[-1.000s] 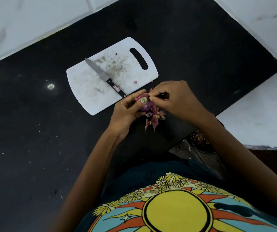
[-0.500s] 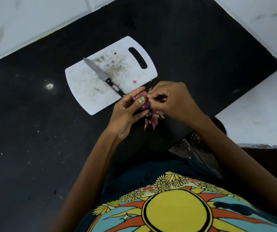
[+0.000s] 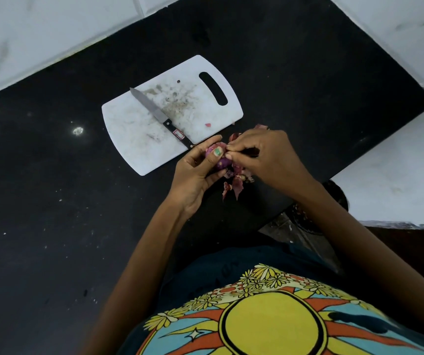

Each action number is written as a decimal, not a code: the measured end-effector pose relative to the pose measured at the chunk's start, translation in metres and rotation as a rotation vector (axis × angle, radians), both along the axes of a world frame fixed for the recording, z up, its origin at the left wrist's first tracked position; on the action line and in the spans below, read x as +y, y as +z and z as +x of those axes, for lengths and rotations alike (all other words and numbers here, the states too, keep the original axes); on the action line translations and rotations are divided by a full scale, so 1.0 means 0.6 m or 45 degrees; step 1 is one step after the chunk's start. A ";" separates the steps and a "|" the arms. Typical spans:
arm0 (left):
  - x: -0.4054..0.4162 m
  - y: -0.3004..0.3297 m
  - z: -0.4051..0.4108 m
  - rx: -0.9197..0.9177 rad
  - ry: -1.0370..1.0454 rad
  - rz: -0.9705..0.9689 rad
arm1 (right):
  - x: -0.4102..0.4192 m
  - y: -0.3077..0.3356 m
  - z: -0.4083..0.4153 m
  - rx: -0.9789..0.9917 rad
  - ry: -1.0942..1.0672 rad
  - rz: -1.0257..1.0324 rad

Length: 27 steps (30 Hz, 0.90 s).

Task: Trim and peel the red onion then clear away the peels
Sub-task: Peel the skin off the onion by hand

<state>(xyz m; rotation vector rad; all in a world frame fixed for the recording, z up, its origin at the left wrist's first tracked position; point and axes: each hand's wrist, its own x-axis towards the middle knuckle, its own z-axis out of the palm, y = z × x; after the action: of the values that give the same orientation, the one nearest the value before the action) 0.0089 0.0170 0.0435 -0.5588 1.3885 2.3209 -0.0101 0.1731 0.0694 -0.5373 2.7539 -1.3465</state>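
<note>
A small red onion (image 3: 221, 163) sits in my left hand (image 3: 195, 172), whose fingers and thumb curl round it just off the near right corner of the white cutting board (image 3: 139, 129). Against its right side, my right hand (image 3: 264, 157) pinches a strip of its skin between thumb and fingertips. Loose reddish peels (image 3: 235, 184) lie on the black counter under both hands, and one more peel (image 3: 260, 127) shows behind my right hand. A black-handled knife (image 3: 162, 117) lies diagonally on the board, blade pointing to the far left.
The black counter (image 3: 52, 201) ends at white tiled walls at the far left and right. A tiny red scrap (image 3: 207, 125) lies on the board. Below the counter edge at right, a dark round bin (image 3: 308, 216) with scraps is partly hidden by my right arm.
Both hands with the onion have shifted slightly toward the board. My left thumb has slid over the onion as it turned, and my right fingers keep pulling skin.
</note>
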 end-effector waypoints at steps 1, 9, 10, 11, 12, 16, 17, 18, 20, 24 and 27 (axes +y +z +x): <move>0.000 0.000 0.000 0.002 -0.007 -0.007 | 0.000 0.000 0.000 0.000 0.006 0.010; 0.004 0.003 0.000 0.013 -0.031 -0.020 | -0.011 -0.013 -0.001 0.071 -0.130 0.088; 0.005 0.002 0.000 0.012 -0.025 -0.012 | -0.013 -0.014 0.000 0.087 -0.150 0.096; 0.005 0.002 0.000 0.010 -0.013 -0.001 | -0.016 -0.014 0.002 0.088 -0.166 0.084; 0.005 0.002 0.000 0.002 0.002 0.016 | -0.018 -0.012 0.002 0.071 -0.184 0.051; -0.003 0.002 -0.002 -0.041 0.040 0.133 | -0.015 -0.009 -0.005 -0.192 -0.364 -0.257; -0.006 0.002 -0.002 -0.045 0.039 0.163 | -0.015 -0.010 -0.006 -0.267 -0.415 -0.344; -0.008 0.002 -0.003 -0.047 0.037 0.184 | -0.015 -0.011 -0.007 -0.326 -0.454 -0.421; -0.009 0.002 -0.004 -0.052 0.038 0.209 | -0.015 -0.009 -0.006 -0.402 -0.491 -0.539; -0.008 0.002 -0.002 -0.064 0.030 0.230 | -0.018 -0.003 0.000 -0.386 -0.372 -0.453; -0.005 0.005 -0.002 -0.054 0.033 0.219 | -0.021 -0.004 0.003 -0.222 -0.291 -0.273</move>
<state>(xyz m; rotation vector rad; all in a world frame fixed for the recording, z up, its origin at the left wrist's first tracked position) 0.0075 0.0137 0.0465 -0.5729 1.1551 2.4050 -0.0080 0.1604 0.0670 -0.1029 2.6088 -1.6613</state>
